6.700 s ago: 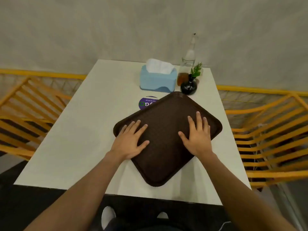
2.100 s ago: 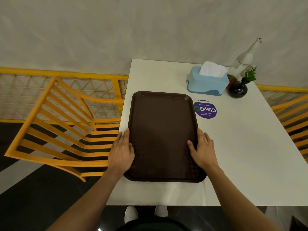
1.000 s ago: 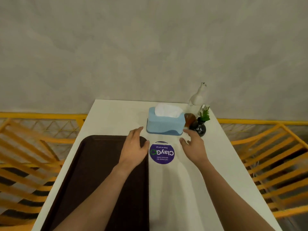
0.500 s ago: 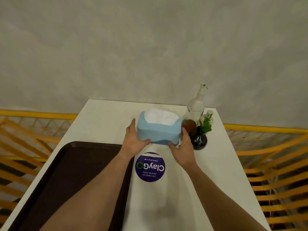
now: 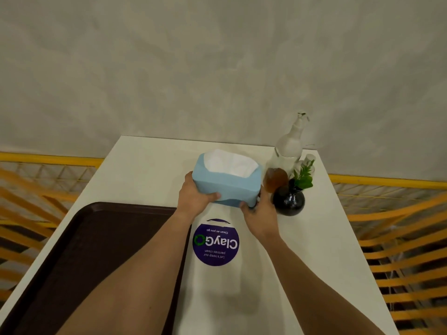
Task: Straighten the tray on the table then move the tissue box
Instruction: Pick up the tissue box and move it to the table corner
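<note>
A light blue tissue box (image 5: 229, 187) with white tissue showing on top is lifted off the white table (image 5: 145, 165) and tilted toward me. My left hand (image 5: 193, 199) grips its left end and my right hand (image 5: 260, 213) grips its right end. A dark brown tray (image 5: 79, 250) lies straight along the table's left side, its edges parallel to the table edge; my left forearm crosses over its right part.
A round purple sticker (image 5: 216, 241) lies on the table just under the box. A black vase with a green sprig (image 5: 289, 200), a clear glass bottle (image 5: 289, 151) and a small amber bottle (image 5: 275, 178) stand right of the box. Yellow chairs (image 5: 406, 238) flank the table.
Both hands left the straightened tray, reached to the tissue box and closed on its ends. In the last half second the box has risen and tilted slightly toward me.
</note>
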Demonstrator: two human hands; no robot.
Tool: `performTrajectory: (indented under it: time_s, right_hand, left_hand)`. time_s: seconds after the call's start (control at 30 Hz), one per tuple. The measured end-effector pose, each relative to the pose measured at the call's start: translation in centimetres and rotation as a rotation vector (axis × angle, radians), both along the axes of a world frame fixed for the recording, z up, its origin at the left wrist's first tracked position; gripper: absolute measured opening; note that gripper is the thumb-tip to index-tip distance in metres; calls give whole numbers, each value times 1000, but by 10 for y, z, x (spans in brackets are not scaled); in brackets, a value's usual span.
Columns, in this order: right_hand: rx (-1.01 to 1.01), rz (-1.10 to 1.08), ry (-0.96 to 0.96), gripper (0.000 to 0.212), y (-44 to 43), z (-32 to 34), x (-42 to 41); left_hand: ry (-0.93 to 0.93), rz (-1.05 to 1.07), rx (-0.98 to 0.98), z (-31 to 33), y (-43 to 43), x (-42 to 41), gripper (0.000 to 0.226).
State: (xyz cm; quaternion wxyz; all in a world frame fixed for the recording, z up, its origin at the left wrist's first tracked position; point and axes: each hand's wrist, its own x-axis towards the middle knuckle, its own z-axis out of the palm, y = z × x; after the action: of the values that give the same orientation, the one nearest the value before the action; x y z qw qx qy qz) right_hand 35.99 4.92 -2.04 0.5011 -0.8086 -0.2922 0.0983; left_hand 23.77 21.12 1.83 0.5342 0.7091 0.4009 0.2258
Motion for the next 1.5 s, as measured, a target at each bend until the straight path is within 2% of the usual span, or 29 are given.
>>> performTrajectory:
  time_s: [0.3,0.53,0.73,0.97,1.17,1.5]
  right_hand:
    - [-61,-18,-27,61,6,-3,-8]
    - [-46,-7,30,61,27,7,-33]
    - [-28,-4,1,60,78,25,-74]
    - [23,26,-31,76,150,46,-131]
    - [-12,50,-45,79,208,52,-176]
    - [-48,60,-58,84,278,43,-182]
  left_hand:
    - [29,-8,79,1,8,-6,90]
    - [1,-37,152,14,34,-36,84]
    - [-33,-49,192,34,83,-84,80]
    - [-83,-31,232,45,149,-149,77]
    - [-81,14,225,47,205,-203,75]
    - [-55,-36,231,30,272,-224,76]
